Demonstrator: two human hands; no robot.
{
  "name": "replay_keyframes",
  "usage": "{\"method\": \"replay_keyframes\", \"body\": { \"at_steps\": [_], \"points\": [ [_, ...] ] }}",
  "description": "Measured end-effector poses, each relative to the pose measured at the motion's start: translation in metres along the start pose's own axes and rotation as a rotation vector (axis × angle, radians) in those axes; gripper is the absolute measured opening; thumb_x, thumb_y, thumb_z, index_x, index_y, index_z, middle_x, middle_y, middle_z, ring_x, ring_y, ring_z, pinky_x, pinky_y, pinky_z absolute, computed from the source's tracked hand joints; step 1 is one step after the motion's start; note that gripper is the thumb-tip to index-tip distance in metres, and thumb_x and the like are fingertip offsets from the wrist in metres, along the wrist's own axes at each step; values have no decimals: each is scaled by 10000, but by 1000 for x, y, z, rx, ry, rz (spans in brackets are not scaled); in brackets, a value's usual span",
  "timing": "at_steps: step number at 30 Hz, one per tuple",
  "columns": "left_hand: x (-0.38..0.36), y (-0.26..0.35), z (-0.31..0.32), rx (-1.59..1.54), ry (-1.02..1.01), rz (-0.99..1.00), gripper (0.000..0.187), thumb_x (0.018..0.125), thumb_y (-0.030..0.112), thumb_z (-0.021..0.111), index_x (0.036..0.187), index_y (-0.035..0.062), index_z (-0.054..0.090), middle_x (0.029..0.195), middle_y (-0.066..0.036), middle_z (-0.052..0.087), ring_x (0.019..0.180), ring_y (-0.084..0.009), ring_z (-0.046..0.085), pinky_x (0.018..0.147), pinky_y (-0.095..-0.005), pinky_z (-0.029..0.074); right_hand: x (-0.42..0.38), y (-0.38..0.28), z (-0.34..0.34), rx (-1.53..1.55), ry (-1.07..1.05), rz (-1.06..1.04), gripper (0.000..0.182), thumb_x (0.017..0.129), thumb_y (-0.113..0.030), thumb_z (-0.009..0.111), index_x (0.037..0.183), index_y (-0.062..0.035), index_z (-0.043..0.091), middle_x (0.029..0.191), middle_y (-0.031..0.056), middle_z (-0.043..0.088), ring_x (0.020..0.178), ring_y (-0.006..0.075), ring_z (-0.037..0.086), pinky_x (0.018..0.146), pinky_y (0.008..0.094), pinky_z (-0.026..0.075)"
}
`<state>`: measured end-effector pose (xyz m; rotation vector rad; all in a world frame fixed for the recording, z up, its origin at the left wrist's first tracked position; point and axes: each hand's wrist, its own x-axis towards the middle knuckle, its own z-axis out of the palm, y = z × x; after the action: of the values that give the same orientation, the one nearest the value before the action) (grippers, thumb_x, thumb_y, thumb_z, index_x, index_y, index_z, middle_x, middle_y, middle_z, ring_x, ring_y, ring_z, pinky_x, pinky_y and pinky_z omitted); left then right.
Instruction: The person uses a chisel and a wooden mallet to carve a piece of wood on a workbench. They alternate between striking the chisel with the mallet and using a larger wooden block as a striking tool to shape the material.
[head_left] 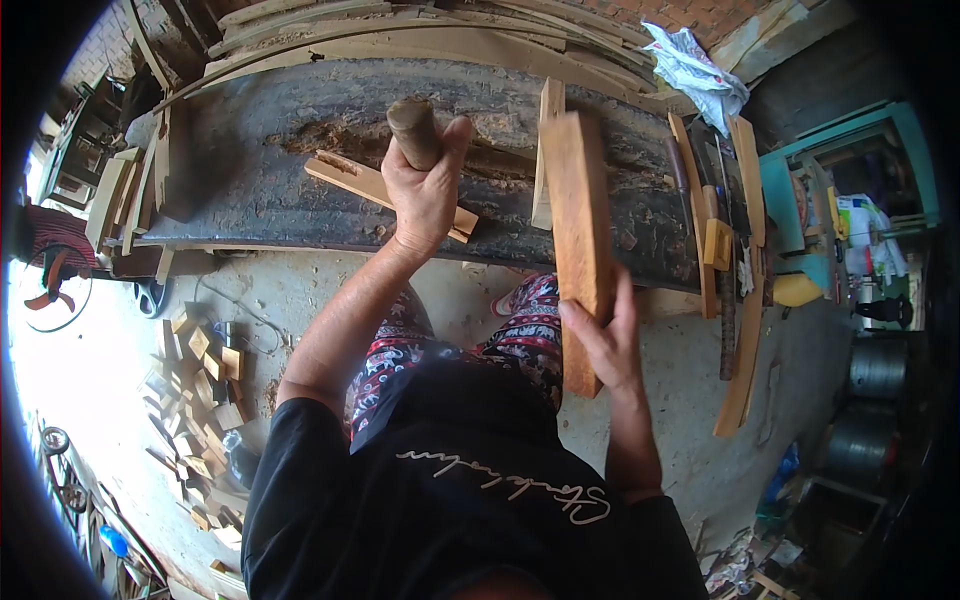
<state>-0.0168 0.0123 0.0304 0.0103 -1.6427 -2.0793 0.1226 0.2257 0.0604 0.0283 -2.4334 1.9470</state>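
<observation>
My left hand (420,200) is wrapped round the thick, round wooden handle of a chisel (413,132), which points up towards me; its blade is hidden below my fist. Under that hand a narrow wooden piece (345,174) with a slot cut near its left end lies slantwise on the dark bench. My right hand (608,345) grips a long, heavy squared wooden block (578,220) by its near end, thumb on top and fingers round the far side. The block's other end is raised over the bench, slightly blurred.
The rough dark slab bench (270,110) has a worn hollow. A pale wooden strip (547,150) stands beside the block. Right, a wooden plane (717,243), hand tools and long curved strips lie across the bench. Offcuts (205,370) cover the floor left, near a fan (60,270).
</observation>
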Motion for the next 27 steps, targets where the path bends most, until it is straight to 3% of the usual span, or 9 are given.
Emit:
{"method": "replay_keyframes", "body": {
  "at_steps": [6, 10, 11, 17, 19, 21, 23, 25, 27],
  "points": [
    [-5, 0, 7, 123, 24, 49, 229, 865, 172, 752, 900, 31, 575, 814, 20, 620, 753, -50, 536, 696, -221, 466, 39, -75, -6, -109, -129, -538, 755, 830, -192, 739, 1398, -3, 279, 1257, 174, 487, 1093, 234, 558, 862, 338, 498],
    [-4, -7, 8, 10, 18, 115, 239, 814, 38, 706, 1013, 4, 578, 954, -36, 661, 874, -99, 591, 802, -261, 480, 59, -98, -9, -553, -377, -312, 590, 810, -234, 751, 1247, -17, 419, 919, 220, 671, 809, 351, 697, 696, 447, 553],
    [1, -7, 12, -51, 54, 121, 203, 838, 80, 722, 973, 13, 587, 872, -20, 646, 809, -82, 570, 750, -252, 480, 62, -114, -12, -540, -393, -244, 626, 806, -251, 745, 1292, -24, 422, 1042, 166, 630, 933, 252, 645, 824, 371, 501],
    [-5, -4, 16, 69, 49, 163, 202, 859, 148, 738, 920, 19, 596, 769, -1, 605, 730, -69, 528, 678, -250, 474, 66, -145, -8, -314, -310, -513, 671, 804, -207, 716, 1332, 25, 373, 1170, 163, 558, 1066, 207, 561, 899, 358, 461],
    [-6, -12, 13, 15, 13, 198, 222, 820, 94, 732, 970, 4, 595, 854, -42, 646, 796, -100, 572, 736, -273, 493, 71, -134, -11, -599, -501, -226, 594, 806, -225, 737, 1275, -26, 431, 1084, 133, 593, 954, 241, 608, 842, 359, 481],
    [-2, -12, 15, 25, 37, 204, 206, 834, 87, 722, 969, 3, 592, 842, -27, 638, 781, -84, 555, 719, -261, 487, 77, -141, -21, -620, -473, -191, 550, 804, -233, 749, 1230, -32, 464, 1010, 125, 614, 911, 230, 625, 807, 360, 489],
    [-3, -12, 16, -20, 1, 91, 185, 876, 130, 720, 944, 16, 591, 784, -4, 600, 730, -57, 508, 663, -237, 460, 78, -159, -23, -546, -357, -453, 527, 821, -226, 741, 1202, -10, 447, 952, 195, 671, 867, 283, 697, 686, 413, 583],
    [-5, -14, 16, 46, -1, 122, 197, 878, 155, 729, 924, 22, 592, 769, -6, 596, 712, -66, 508, 653, -242, 458, 75, -174, -19, -305, -287, -483, 560, 807, -191, 729, 1267, -33, 451, 1156, 123, 567, 1041, 186, 578, 909, 334, 471],
    [-8, -7, 18, 67, 5, 157, 182, 879, 142, 722, 934, 20, 598, 787, -13, 604, 723, -73, 517, 665, -246, 462, 76, -165, -14, -218, -232, -594, 572, 815, -197, 721, 1270, -6, 432, 1168, 150, 558, 1077, 196, 560, 937, 344, 447]
  ]
}}
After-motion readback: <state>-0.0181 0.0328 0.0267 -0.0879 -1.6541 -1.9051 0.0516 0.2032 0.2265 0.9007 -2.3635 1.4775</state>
